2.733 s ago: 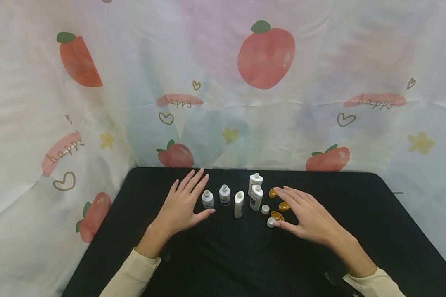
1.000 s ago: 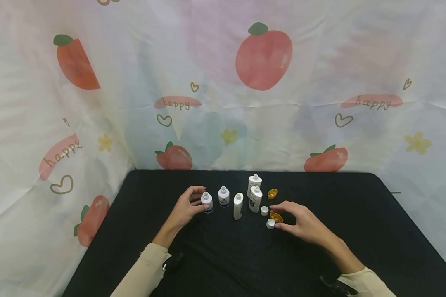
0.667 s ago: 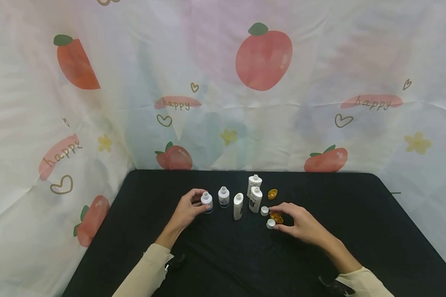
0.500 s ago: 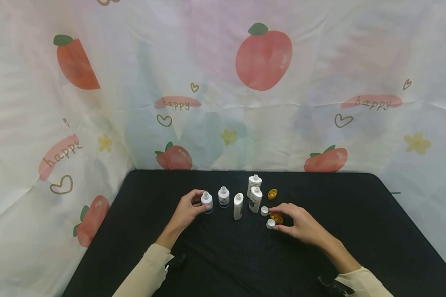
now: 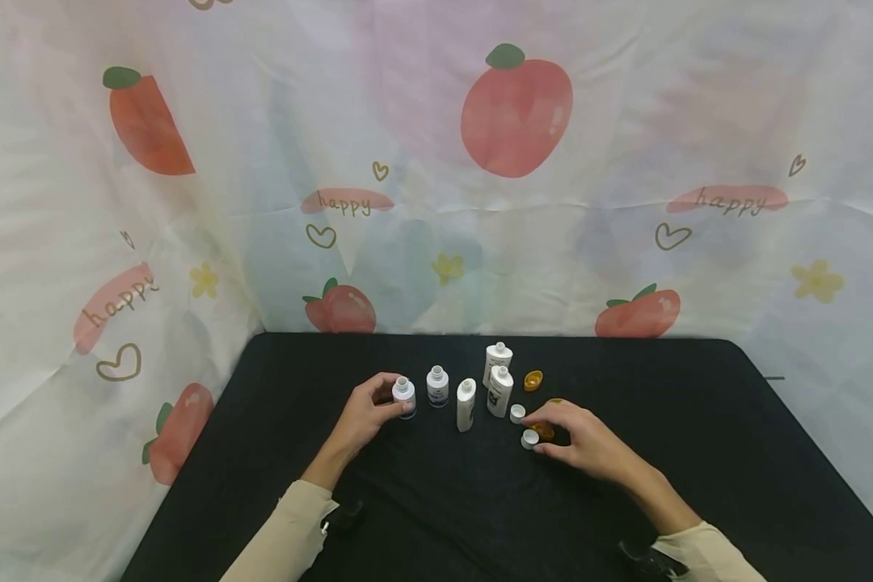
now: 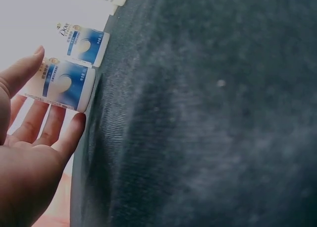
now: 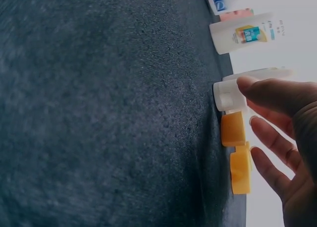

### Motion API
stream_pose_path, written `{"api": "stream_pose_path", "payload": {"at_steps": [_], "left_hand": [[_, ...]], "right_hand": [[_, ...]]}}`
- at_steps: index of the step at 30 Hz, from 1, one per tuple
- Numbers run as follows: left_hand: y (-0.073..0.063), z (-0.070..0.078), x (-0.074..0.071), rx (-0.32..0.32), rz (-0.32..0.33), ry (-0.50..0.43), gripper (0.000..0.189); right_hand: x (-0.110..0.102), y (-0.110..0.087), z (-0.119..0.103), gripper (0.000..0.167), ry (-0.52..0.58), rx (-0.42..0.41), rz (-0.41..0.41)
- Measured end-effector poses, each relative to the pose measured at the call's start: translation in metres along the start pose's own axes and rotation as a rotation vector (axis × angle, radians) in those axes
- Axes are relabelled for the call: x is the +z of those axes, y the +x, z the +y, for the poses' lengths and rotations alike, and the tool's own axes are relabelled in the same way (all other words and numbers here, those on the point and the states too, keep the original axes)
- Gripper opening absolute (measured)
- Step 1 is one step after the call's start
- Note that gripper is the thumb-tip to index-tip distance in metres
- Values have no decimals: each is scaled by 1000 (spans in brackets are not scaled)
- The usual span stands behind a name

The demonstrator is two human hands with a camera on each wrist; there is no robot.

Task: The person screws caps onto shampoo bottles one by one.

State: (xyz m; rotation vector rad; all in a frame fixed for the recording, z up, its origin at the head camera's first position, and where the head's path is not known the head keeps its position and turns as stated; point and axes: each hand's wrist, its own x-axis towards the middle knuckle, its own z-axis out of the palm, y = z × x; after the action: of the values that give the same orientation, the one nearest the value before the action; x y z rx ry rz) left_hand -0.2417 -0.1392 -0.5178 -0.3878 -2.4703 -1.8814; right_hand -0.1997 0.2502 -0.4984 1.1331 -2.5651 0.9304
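Note:
My left hand (image 5: pixel 364 414) holds the leftmost small white bottle (image 5: pixel 403 391) between thumb and fingers. That bottle stands upright on the table, uncapped, and its blue-and-white label shows in the left wrist view. A similar bottle (image 5: pixel 437 388) is just to its right. My right hand (image 5: pixel 589 440), fingers loosely bent and spread from the thumb, is low over the caps. Its thumb tip meets the near white cap (image 5: pixel 529 439); the index fingertip is beside the far white cap (image 5: pixel 517 414). Under the hand lies an orange cap (image 5: pixel 543 431), partly hidden.
Between the hands stand a slim white bottle (image 5: pixel 466 406) and two larger white bottles, one in front (image 5: pixel 500 392) and one behind (image 5: pixel 498 360). Another orange cap (image 5: pixel 533 381) lies behind the right hand. A black cloth (image 5: pixel 436 517) covers the table; a printed curtain (image 5: pixel 436 162) hangs behind.
From spread flat, my left hand has closed around the leftmost bottle. My right hand has drawn its fingers in and shifted slightly left toward the white caps.

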Motion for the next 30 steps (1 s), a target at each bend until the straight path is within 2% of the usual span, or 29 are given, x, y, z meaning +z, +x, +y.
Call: {"api": "stream_pose_path", "payload": {"at_steps": [5,18,30], "left_hand": [[-1,3,-3,4,9,20,40],[0,11,-8,23,37,-11,41],[-2,11,-7,-31,22,-66,45]], "right_hand": [[2,1,0,44,-18,-14,0],[1,1,-1,44,-33,17,-21],[4,3,0,42,-53,32,-52]]}}
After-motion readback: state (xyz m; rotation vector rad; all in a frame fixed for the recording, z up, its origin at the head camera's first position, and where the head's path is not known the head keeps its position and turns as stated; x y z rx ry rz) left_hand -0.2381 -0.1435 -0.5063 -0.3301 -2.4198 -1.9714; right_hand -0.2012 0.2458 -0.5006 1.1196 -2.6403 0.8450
